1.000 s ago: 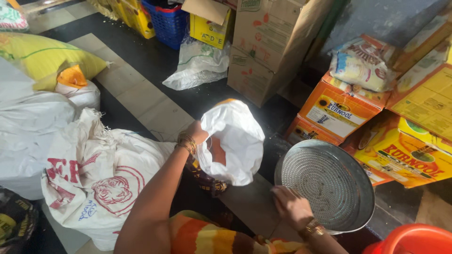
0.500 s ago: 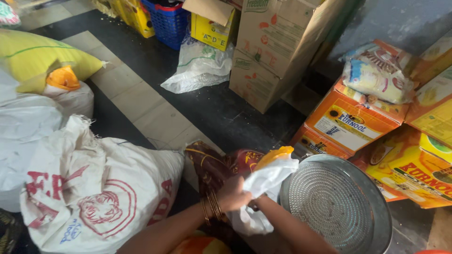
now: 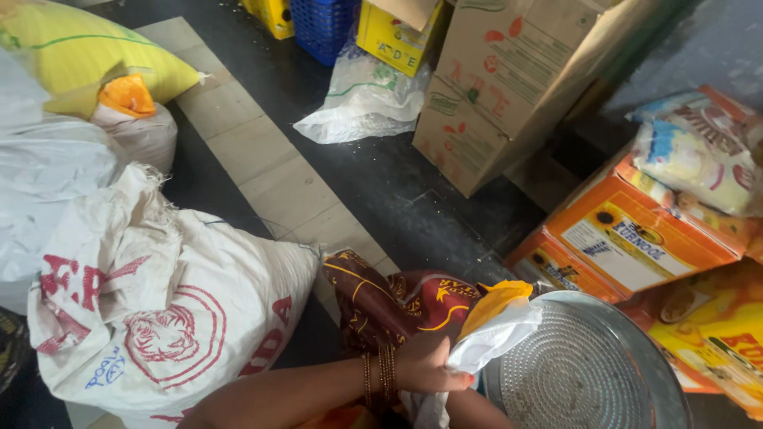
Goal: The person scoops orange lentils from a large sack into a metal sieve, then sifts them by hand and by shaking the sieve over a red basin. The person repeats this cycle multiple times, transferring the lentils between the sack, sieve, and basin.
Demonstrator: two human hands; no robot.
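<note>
Head view, looking down. The left hand [image 3: 425, 367], w/ bangles at the wrist, is shown closed in a fist around the gathered neck of a white plastic bag w/ orange-yellow lining [image 3: 497, 330]; the bag is held at the lower centre, its mouth laid over the near-left rim of a round perforated metal sieve pan [image 3: 588, 373]. The right hand is mostly hidden below the bag, only the forearm being seen at the bottom edge; its grip cannot be told. A maroon patterned cloth [image 3: 389, 306] is seen just behind the left hand. A large white woven sack w/ red print [image 3: 159, 318] is set on the tiled floor [image 3: 270, 175] to the left, touching the cloth. Orange cartons [image 3: 628, 238] are stacked at right, brown cardboard boxes [image 3: 509, 87] at top centre, and a yellow sack [image 3: 79, 52] at top left.
</note>
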